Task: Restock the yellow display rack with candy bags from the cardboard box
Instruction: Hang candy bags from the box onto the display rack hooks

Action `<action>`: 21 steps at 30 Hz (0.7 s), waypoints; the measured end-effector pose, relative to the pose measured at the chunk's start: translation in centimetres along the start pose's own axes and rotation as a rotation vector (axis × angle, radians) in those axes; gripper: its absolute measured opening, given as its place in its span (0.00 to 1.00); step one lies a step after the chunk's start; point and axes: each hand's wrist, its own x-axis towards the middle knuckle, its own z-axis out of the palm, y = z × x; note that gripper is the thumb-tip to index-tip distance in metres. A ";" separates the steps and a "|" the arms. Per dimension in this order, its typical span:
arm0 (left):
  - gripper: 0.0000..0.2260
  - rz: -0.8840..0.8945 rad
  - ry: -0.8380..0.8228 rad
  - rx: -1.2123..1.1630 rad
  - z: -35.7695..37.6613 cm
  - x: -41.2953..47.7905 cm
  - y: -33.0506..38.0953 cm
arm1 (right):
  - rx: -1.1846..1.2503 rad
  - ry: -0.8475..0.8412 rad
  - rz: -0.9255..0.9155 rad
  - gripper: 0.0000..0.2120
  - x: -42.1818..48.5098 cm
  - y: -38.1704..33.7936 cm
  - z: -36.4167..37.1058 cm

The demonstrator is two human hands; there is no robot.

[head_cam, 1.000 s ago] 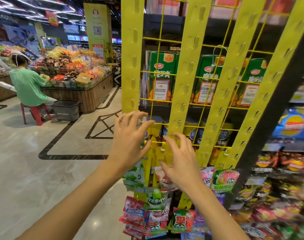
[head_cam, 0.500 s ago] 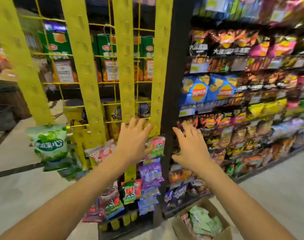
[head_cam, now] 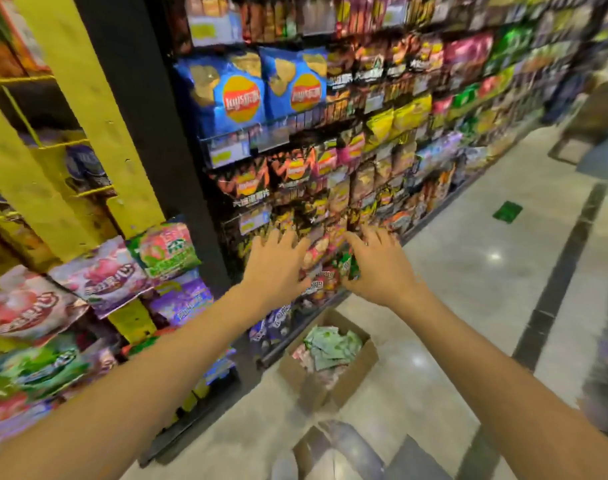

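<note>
Both bare hands reach forward at the centre of the frame, empty, with fingers spread wide: the left hand (head_cam: 274,265) just left of the right hand (head_cam: 375,266), the two a little apart, both in front of the lower rows of snack packets on the dark shop shelving (head_cam: 382,161). The open brown cardboard box (head_cam: 333,372) sits on the pale glossy floor (head_cam: 468,306) below the hands, at lower centre, touching or just beside the foot of the shelving, and holds a loose heap of pale green and pink candy bags (head_cam: 330,344). The yellow slotted metal display rack (head_cam: 88,109) fills the left side of the frame, with pink, green and purple candy bags (head_cam: 101,271) hanging on its lower part; two large blue crisp bags (head_cam: 250,88) stand in the shelving at upper centre
</note>
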 end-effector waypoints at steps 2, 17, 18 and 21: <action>0.30 0.020 -0.063 -0.016 2.0 2.1 1.2 | 0.004 -0.042 0.031 0.44 0.8 1.7 1.8; 0.32 0.107 -0.442 -0.063 20.9 16.3 1.2 | 0.125 -0.400 0.168 0.39 14.0 10.5 17.6; 0.31 0.082 -0.480 -0.078 22.3 16.5 1.2 | 0.139 -0.428 0.169 0.39 14.6 10.9 19.0; 0.30 0.031 -0.589 -0.116 27.1 16.5 1.4 | 0.195 -0.522 0.180 0.38 16.2 12.0 23.7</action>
